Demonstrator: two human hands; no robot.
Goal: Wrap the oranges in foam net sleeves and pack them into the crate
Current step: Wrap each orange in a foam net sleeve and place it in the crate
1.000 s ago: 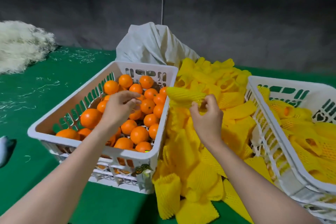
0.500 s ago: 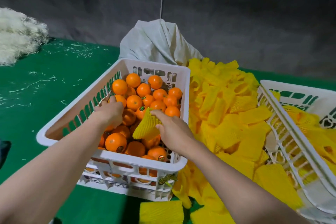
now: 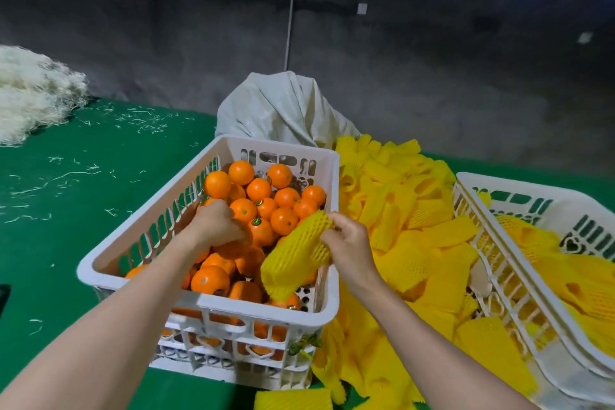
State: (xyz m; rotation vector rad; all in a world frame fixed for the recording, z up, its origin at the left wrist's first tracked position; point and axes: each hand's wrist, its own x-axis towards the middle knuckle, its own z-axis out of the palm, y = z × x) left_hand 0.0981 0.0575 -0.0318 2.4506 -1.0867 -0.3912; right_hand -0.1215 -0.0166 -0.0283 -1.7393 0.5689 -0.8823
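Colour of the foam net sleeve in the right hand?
The foam net sleeve is yellow with an open mesh pattern; head view shows it best.

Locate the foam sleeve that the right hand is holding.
Head view, centre: the foam sleeve hangs from the right hand over the orange crate's near right corner, left of the loose sleeve pile; the left hand grips an orange beside it.

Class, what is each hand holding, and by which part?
Right hand pinches the foam net sleeve by its upper end. Left hand rests on the oranges; grip hidden.
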